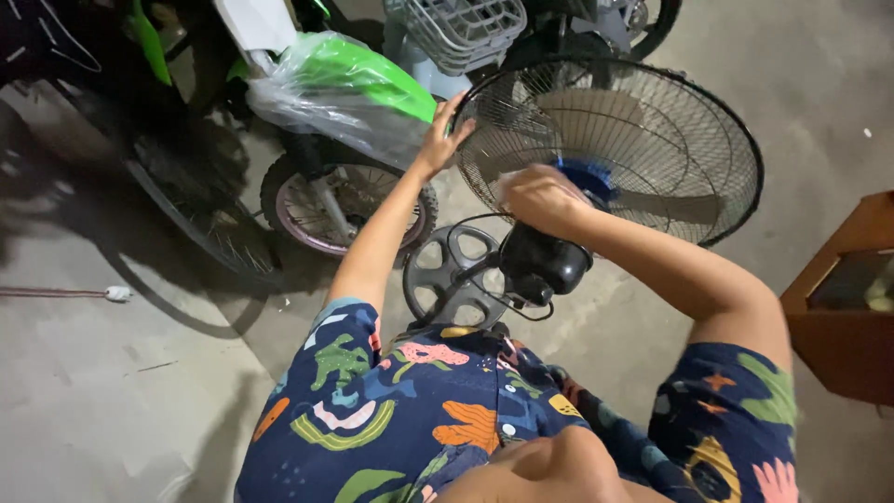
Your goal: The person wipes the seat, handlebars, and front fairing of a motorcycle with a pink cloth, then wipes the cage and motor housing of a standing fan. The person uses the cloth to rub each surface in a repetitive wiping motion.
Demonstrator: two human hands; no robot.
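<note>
A clear, crumpled plastic wrap [326, 98] covers the green bike panel, upper left of centre.

My shirt [419, 419]: navy w/ multicolour blobs, orange, green, pink, yellow, white arcs. Fan cage [643, 149]: black wire, w/ blue hub [587, 177] in the middle and pale grey blades behind the wires. Motor housing [545, 261]: glossy black. Fan base [447, 275]: dark grey, round cut-outs. Cloth [507, 182] under my right fingers [540, 200]: whitish. Bike fender [358, 70]: bright green under clear plastic wrap. Small wheel [321, 205]: black tyre, pinkish rim. Basket [461, 28]: light grey grid. Cabinet [843, 298]: reddish-brown wood. Floor [112, 401]: plain grey concrete, dark shadows.
</note>
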